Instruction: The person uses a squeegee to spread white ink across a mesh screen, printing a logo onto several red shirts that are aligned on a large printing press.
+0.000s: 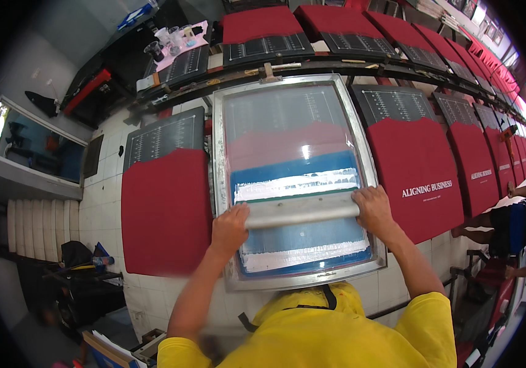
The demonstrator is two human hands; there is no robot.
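one left hand [231, 229] and one right hand [372, 210] grip opposite ends of the squeegee [303, 212] at picture centre, right across the screen [219, 147], white ink [303, 183] above and below, red cloth [165, 214] at centre left.

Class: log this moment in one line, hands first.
Left hand: grips squeegee, left end | Right hand: grips right end | Framed screen: beneath squeegee | White bands: above, below squeegee | Red cloths: either side
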